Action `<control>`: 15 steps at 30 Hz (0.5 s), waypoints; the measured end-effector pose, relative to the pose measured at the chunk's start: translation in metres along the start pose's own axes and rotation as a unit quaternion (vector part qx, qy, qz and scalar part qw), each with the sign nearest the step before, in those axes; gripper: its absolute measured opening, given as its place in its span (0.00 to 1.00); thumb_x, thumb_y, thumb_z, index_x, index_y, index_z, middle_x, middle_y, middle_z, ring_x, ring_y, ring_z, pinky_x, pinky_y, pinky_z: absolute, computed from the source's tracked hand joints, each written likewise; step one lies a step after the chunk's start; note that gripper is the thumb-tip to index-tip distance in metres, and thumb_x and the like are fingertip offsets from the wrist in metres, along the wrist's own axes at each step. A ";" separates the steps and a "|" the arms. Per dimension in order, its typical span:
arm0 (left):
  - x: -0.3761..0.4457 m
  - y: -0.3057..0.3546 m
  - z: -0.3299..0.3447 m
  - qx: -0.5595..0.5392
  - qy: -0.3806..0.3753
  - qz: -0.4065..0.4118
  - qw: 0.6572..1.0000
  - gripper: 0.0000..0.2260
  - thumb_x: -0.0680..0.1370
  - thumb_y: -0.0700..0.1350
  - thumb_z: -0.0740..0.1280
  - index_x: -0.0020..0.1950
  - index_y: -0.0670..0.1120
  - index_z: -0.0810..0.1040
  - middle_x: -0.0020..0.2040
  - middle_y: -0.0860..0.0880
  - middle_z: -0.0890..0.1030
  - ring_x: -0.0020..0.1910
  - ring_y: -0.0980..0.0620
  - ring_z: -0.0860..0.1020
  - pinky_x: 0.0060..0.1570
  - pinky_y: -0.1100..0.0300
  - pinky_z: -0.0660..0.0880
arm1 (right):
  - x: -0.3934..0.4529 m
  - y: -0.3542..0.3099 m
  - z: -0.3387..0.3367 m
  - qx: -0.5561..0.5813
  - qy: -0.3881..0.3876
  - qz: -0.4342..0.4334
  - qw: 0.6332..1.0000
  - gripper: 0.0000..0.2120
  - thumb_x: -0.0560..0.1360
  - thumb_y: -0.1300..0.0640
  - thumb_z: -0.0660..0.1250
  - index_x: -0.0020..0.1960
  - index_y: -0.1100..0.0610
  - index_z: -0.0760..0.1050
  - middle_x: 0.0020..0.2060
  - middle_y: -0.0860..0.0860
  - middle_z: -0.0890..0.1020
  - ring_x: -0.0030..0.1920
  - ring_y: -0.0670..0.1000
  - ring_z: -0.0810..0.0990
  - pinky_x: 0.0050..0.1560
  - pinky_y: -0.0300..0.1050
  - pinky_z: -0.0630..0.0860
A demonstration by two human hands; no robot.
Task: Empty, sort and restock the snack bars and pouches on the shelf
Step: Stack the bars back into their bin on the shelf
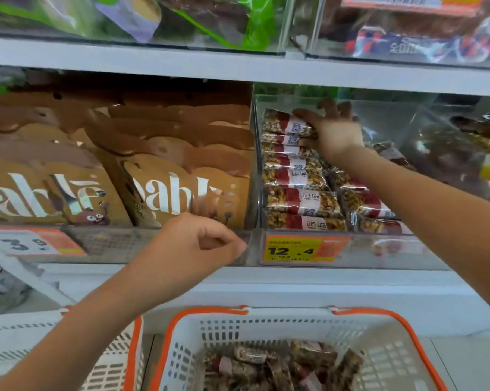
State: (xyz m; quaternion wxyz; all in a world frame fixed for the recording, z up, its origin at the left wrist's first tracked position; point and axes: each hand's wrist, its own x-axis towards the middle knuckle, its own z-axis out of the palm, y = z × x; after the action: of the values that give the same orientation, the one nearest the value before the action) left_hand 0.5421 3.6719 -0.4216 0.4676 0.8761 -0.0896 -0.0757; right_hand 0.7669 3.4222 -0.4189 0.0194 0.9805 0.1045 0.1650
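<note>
While the right hand point(332, 131) closes its grip on the top snack bars point(287, 124) in the clear shelf bin point(256, 165), many remain stacked there. The basket point(294, 325) below already holds some, the brown pouches point(164, 176) look untouched, and the left hand point(194, 249) hangs loosely curled, holding nothing.

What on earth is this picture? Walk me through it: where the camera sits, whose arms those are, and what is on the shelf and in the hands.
There is no machine here. A person wears the camera on the head, so you look forward and down along both arms at a shop shelf. The right hand reaches into a clear bin and grips the top snack bar of a stack. The left hand is loosely curled near the bin's front edge; it appears to hold nothing. Brown pouches fill the section to the left. Price tags sit on the shelf front. Below stands a white basket with orange handles, already holding bars.
</note>
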 end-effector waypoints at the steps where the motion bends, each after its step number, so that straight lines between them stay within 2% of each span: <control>1: 0.000 -0.002 0.000 -0.004 -0.004 0.001 1.000 0.05 0.75 0.48 0.69 0.45 0.54 0.85 0.39 0.63 0.83 0.41 0.65 0.80 0.42 0.74 0.74 | 0.000 -0.001 0.001 -0.007 -0.002 0.010 1.000 0.28 0.77 0.48 0.63 0.74 0.38 0.56 0.74 0.58 0.59 0.72 0.67 0.58 0.64 0.62 0.69; 2: -0.001 -0.003 0.000 -0.007 -0.008 0.002 1.000 0.05 0.75 0.47 0.70 0.47 0.55 0.85 0.40 0.63 0.83 0.42 0.66 0.80 0.42 0.74 0.74 | 0.000 -0.001 0.002 0.016 -0.013 0.014 1.000 0.29 0.77 0.48 0.64 0.74 0.38 0.55 0.74 0.60 0.59 0.72 0.67 0.60 0.65 0.62 0.70; 4: -0.003 -0.005 0.001 -0.007 -0.010 0.006 1.000 0.06 0.74 0.46 0.70 0.49 0.55 0.84 0.42 0.63 0.83 0.44 0.66 0.80 0.44 0.74 0.74 | 0.001 -0.005 0.001 0.136 -0.044 0.019 0.990 0.34 0.76 0.51 0.67 0.75 0.41 0.51 0.71 0.64 0.62 0.69 0.66 0.64 0.66 0.58 0.69; 7: -0.004 -0.008 0.002 -0.007 -0.006 0.005 1.000 0.07 0.75 0.45 0.70 0.50 0.55 0.84 0.42 0.63 0.83 0.44 0.66 0.80 0.44 0.74 0.75 | -0.002 -0.006 -0.003 0.278 -0.053 0.036 0.959 0.39 0.73 0.52 0.71 0.75 0.43 0.51 0.72 0.61 0.58 0.69 0.64 0.62 0.68 0.53 0.64; 10: -0.003 -0.009 0.003 -0.003 -0.008 0.007 1.000 0.07 0.75 0.45 0.70 0.50 0.56 0.84 0.43 0.64 0.83 0.44 0.67 0.80 0.44 0.74 0.74 | -0.006 -0.005 0.002 0.303 0.008 0.032 0.952 0.29 0.74 0.53 0.70 0.71 0.49 0.61 0.68 0.57 0.67 0.63 0.56 0.70 0.58 0.43 0.69; 12: -0.003 -0.008 0.004 -0.004 -0.008 0.009 1.000 0.07 0.75 0.46 0.69 0.50 0.56 0.84 0.43 0.64 0.83 0.44 0.67 0.80 0.46 0.74 0.75 | -0.001 -0.005 0.006 0.313 0.052 0.065 0.946 0.23 0.75 0.54 0.69 0.68 0.51 0.67 0.64 0.56 0.73 0.58 0.55 0.76 0.52 0.39 0.70; 15: -0.002 -0.008 0.006 -0.005 -0.002 0.012 1.000 0.07 0.75 0.45 0.70 0.48 0.57 0.84 0.42 0.64 0.83 0.43 0.67 0.80 0.45 0.74 0.75 | 0.010 -0.009 0.007 0.300 0.037 0.096 0.948 0.23 0.75 0.52 0.69 0.68 0.48 0.68 0.65 0.58 0.70 0.53 0.55 0.75 0.49 0.41 0.73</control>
State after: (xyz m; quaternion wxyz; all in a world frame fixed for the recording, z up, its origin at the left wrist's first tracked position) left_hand 0.5393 3.6724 -0.4313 0.4730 0.8723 -0.1008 -0.0724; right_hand 0.7765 3.4327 -0.4231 -0.2958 0.9395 0.0554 0.1636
